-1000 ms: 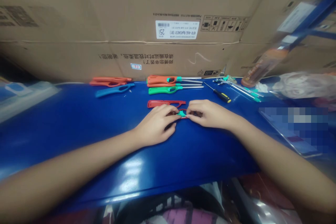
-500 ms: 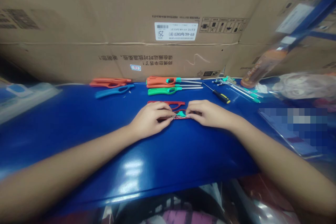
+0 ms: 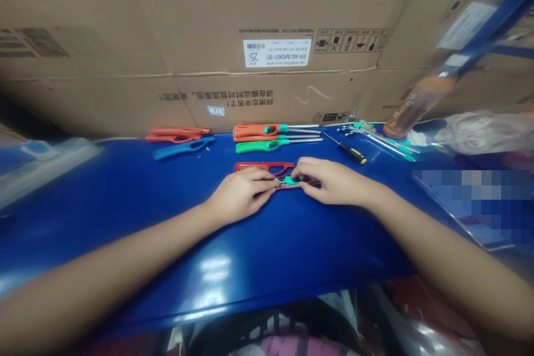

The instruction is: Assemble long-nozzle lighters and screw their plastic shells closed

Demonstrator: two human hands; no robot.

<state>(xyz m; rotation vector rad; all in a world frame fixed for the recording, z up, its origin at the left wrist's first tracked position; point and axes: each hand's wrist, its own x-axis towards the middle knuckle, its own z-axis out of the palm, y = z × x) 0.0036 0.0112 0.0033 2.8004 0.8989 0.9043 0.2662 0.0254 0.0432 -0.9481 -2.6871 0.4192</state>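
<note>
Between my hands, on the blue table, lies a red lighter casing half (image 3: 284, 187) with a green trigger piece (image 3: 288, 180) and thin wires in it. My left hand (image 3: 242, 192) is closed on the casing's left part, fingertips pinched beside the green piece. My right hand (image 3: 329, 181) grips its right end, with thumb and forefinger at the green piece; the fingers hide that end. Just behind my left hand rests another red casing half (image 3: 263, 167), its handle loop to the right.
Assembled lighters in orange (image 3: 254, 130) and green (image 3: 258, 146) lie behind. Orange casings (image 3: 177, 134) and a blue casing (image 3: 183, 147) are at the left. A screwdriver (image 3: 352, 153), metal rods (image 3: 387, 144), a bottle (image 3: 417, 105) and a flat tablet-like object (image 3: 471, 217) occupy the right. A carton (image 3: 187, 50) stands behind.
My left hand has drawn back slightly leftward from the green piece, fingers now closer together. The right thumb and forefinger have shifted a little around it. The view tilts slightly.
</note>
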